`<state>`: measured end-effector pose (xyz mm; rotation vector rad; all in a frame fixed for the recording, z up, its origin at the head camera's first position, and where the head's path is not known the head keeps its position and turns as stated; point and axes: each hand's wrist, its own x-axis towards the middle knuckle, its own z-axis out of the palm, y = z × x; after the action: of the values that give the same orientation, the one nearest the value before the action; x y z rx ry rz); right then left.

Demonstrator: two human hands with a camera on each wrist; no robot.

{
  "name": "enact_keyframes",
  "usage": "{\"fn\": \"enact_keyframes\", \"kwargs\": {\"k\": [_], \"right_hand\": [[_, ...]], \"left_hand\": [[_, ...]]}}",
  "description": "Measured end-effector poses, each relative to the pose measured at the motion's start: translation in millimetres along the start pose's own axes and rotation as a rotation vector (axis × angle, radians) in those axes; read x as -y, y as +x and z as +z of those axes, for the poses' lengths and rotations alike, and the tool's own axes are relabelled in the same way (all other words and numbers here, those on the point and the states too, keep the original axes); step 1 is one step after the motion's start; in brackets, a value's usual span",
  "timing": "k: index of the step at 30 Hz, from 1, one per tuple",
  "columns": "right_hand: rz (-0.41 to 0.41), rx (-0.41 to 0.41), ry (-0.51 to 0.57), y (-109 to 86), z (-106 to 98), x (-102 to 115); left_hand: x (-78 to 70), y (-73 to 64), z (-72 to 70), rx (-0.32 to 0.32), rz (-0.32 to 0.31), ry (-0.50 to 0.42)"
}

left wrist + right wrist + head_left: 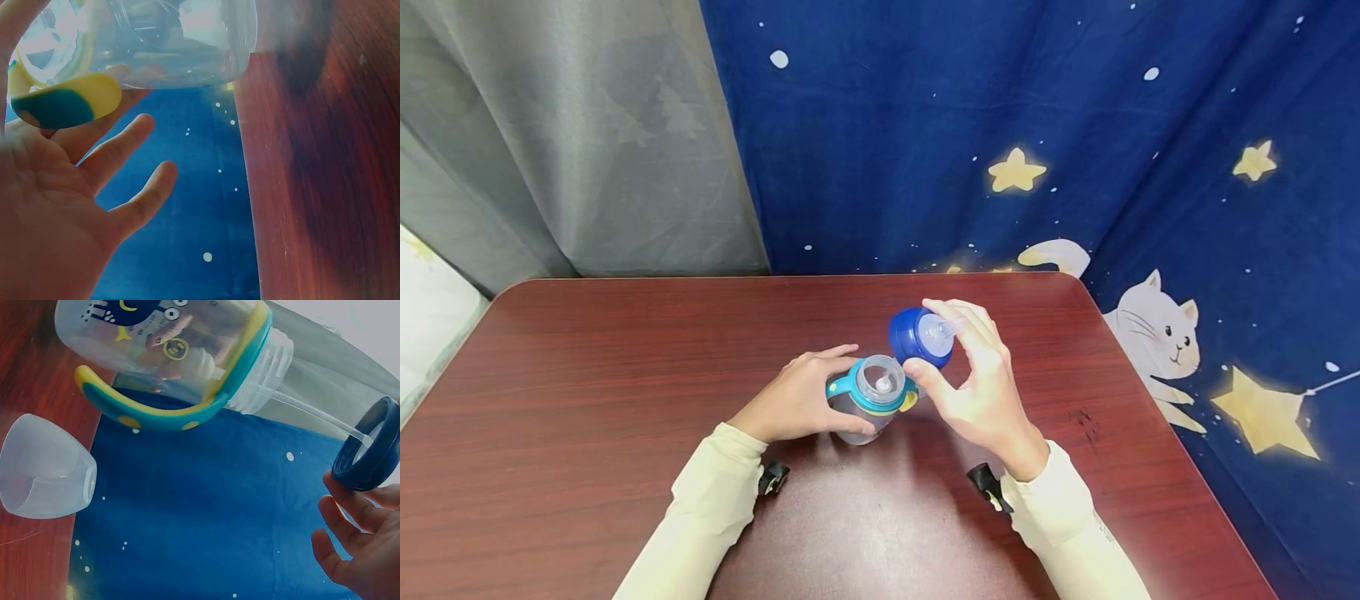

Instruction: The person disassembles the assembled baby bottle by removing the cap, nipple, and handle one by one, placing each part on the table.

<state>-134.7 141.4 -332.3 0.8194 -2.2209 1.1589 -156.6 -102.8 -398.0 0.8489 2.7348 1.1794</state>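
Note:
My left hand point(801, 396) grips a clear baby bottle point(855, 429) around its side, thumb in front; its lower fingers spread away from the wall in the left wrist view. The bottle has a teal and yellow handle ring point(150, 415), an open threaded neck point(269, 369) and a cartoon print. Between thumb and fingers, my right hand point(981, 396) holds a blue collar point(910, 336) with a clear nipple point(942, 332), tilted above the neck. From the collar a thin straw point(319, 415) runs into the bottle, where a white weighted end point(200, 364) hangs.
A frosted cap point(47, 469) stands on the brown table point(625, 375) beside the bottle, mostly hidden in the head view. Behind the table hang a grey curtain point(617, 133) and a blue starry curtain point(887, 142).

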Motion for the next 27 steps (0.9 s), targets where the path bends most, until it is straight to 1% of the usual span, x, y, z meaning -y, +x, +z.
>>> {"fn": "enact_keyframes", "kwargs": {"k": [4, 7, 12, 17, 20, 22, 25, 27], "right_hand": [[-0.009, -0.055, 0.024, 4.0, -0.8, 4.5], [-0.051, -0.125, 0.028, 7.2, -1.2, 8.2], [-0.127, -0.266, 0.038, 12.9, -2.8, 17.0], [-0.166, -0.358, 0.053, 13.7, -6.2, 22.1], [-0.181, -0.385, 0.062, 14.0, -7.3, 23.3], [-0.19, -0.387, 0.059, 14.2, -7.5, 23.7], [-0.205, -0.373, 0.051, 14.9, -7.5, 24.2], [-0.208, -0.349, 0.046, 15.1, -6.8, 24.2]], "left_hand": [[-0.2, 0.6, -5.9, 0.013, -0.014, 0.014], [-0.4, 1.0, -10.6, 0.02, -0.019, 0.027], [-1.7, 0.7, -19.9, 0.029, -0.037, 0.038], [0.2, 1.2, -21.6, 0.025, -0.032, 0.049], [2.2, 1.8, -23.6, 0.015, -0.017, 0.042], [4.2, 2.3, -25.6, 0.004, -0.004, 0.03], [9.3, 2.6, -30.2, -0.016, 0.011, 0.014], [13.9, 2.5, -34.2, -0.034, 0.018, 0.007]]}}
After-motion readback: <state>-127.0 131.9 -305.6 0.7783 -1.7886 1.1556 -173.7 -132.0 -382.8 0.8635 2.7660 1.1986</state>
